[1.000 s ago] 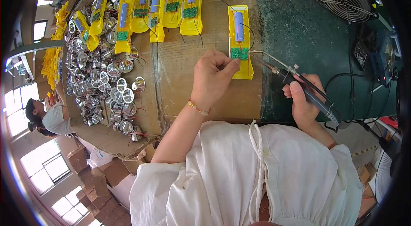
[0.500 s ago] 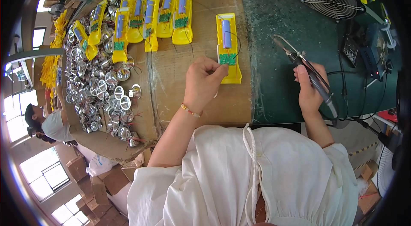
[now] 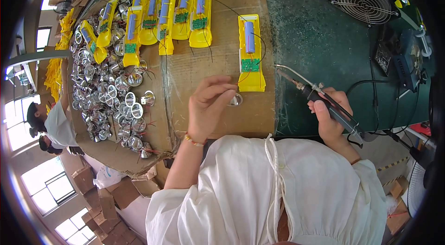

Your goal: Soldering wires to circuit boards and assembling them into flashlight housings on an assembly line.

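On the cardboard before me lies a yellow plastic housing [image 3: 251,82] with a purple cylindrical battery [image 3: 249,36], a green circuit board [image 3: 251,65] and thin wires. My left hand [image 3: 206,106] is to the left of its lower end, apart from it, fingers loosely bent and spread. A small shiny reflector cup [image 3: 237,100] lies by the thumb tip; I see no grip on it. In my right hand [image 3: 330,115] is a soldering iron [image 3: 320,98] with a thin metal tube along it. Its tip points up and left, to the right of the housing.
Several similar yellow housings [image 3: 201,36] with batteries stand in a row at the far left. Beside them is a heap of reflector cups [image 3: 111,101] in a cardboard tray. A fan [image 3: 361,1] and a blue soldering station [image 3: 408,62] with cables occupy the right. Co-workers [image 3: 58,124] appear at far left.
My left hand has drawn back left and down from the housing, its fingers parting, and the reflector cup shows more. The soldering iron has come down and left, closer to the housing.
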Available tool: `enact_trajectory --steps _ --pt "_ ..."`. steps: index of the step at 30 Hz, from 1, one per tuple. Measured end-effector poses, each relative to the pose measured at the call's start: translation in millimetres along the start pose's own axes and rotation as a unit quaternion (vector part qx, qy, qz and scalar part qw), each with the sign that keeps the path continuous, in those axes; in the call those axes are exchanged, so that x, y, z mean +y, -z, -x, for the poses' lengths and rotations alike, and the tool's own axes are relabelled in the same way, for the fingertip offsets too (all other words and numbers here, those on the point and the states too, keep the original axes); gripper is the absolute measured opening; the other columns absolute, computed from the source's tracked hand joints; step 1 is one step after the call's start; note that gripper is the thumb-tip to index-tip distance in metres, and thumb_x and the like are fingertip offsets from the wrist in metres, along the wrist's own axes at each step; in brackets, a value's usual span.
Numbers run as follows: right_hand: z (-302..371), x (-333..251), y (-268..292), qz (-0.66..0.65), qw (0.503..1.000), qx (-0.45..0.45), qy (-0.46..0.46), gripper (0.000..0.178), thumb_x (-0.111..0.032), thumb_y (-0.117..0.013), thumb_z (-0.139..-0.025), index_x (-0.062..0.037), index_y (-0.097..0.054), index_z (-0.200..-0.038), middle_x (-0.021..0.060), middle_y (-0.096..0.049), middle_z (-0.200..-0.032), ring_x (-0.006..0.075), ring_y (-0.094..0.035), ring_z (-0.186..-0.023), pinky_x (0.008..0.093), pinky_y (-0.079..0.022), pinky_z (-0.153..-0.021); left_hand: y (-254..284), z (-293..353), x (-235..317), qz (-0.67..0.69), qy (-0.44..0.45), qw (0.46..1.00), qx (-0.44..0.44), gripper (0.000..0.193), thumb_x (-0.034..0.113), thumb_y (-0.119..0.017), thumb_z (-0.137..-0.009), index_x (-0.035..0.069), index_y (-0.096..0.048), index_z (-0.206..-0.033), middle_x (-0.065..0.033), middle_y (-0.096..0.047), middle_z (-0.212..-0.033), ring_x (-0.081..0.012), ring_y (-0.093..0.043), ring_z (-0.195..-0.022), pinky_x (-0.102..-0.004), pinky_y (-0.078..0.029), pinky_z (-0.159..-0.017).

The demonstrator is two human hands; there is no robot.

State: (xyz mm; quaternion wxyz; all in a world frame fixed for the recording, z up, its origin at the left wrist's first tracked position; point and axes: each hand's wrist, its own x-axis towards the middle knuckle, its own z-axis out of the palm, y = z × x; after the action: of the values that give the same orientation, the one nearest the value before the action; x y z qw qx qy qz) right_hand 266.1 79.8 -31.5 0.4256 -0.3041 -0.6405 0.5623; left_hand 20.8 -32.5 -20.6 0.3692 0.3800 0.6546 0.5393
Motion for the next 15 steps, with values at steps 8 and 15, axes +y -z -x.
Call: enact_trajectory --steps 8,15 --pt "-8 0 -16 0.040 0.998 -0.052 -0.001 0.016 -0.008 -0.061 -0.082 0.0021 -0.049 -0.088 0.0130 -0.058 -0.076 0.0137 -0.058 -0.062 0.0241 -0.048 -0.054 -18 -27 13 -0.125 0.077 0.989 -0.026 0.013 0.010 -0.065 -0.081 -0.002 -0.065 -0.078 -0.0049 -0.051 -0.082 -0.0099 -0.052 -0.069 -0.0225 -0.044 -0.060" --pt "-17 1 -34 -0.003 0.995 0.007 -0.095 0.017 -0.008 -0.063 -0.080 0.0020 -0.053 -0.089 0.0088 -0.061 -0.072 0.0100 -0.057 -0.061 0.0219 -0.046 -0.054 -15 -35 9 -0.156 0.061 0.983 -0.077 0.017 0.014 -0.065 -0.078 -0.002 -0.064 -0.072 -0.0052 -0.048 -0.077 -0.0117 -0.051 -0.065 -0.0245 -0.041 -0.055"
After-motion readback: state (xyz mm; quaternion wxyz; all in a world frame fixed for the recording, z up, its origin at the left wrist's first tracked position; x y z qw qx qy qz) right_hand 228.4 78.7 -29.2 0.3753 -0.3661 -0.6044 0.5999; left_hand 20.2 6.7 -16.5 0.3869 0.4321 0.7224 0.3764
